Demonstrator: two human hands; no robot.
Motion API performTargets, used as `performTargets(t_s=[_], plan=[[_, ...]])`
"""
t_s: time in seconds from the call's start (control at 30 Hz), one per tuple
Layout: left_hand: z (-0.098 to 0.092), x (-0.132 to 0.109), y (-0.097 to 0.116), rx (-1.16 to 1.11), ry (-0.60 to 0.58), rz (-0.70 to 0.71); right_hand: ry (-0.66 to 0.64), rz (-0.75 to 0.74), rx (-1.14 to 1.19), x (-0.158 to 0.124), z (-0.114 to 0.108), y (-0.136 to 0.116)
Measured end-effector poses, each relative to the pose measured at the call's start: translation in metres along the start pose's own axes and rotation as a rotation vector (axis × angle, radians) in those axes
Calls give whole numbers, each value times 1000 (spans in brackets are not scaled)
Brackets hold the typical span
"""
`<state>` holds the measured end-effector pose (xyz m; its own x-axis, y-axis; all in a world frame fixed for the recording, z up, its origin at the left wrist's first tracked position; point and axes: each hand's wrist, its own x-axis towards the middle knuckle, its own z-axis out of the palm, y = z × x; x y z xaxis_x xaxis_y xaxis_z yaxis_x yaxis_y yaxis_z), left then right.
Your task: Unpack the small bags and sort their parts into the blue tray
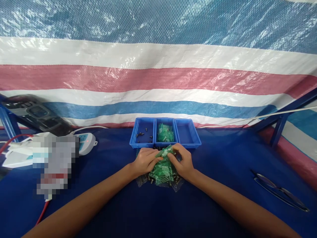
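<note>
My left hand [144, 161] and my right hand [182, 161] meet at the middle of the blue table, both pinching one small green plastic bag [165, 151] between their fingertips. Under the hands lies a pile of green bags [162, 173] and clear bags holding small dark screws. Just beyond stands a blue three-part tray [197, 138]: loose dark screws [142, 135] in its left part, green bags [165, 133] in the middle part, nothing visible in the right part.
A pair of glasses [279, 191] lies at the right. At the left are a white power strip [86, 141] with cables, a blurred-out item [54, 162] and a dark device [37, 114]. A striped tarp [158, 79] hangs behind the tray.
</note>
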<state>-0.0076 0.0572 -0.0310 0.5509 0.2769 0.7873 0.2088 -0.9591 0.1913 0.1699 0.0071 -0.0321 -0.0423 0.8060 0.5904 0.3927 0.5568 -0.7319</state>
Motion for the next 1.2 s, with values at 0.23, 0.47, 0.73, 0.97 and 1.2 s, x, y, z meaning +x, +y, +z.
performTargets(t_s=[0.23, 0.47, 0.73, 0.97, 1.2], plan=[[1, -1, -1, -19, 25, -70, 25, -81, 18, 0, 1, 1], [-2, 2, 3, -53, -24, -223, 24, -117, -5, -2, 2, 2], [-2, 3, 4, -49, -44, -262, 20, -138, -6, -4, 1, 2], [-2, 2, 4, -37, -61, -215, 37, -139, 16, -3, 2, 4], [-2, -1, 1, -54, -70, -143, 45, -99, 31, -3, 2, 5]])
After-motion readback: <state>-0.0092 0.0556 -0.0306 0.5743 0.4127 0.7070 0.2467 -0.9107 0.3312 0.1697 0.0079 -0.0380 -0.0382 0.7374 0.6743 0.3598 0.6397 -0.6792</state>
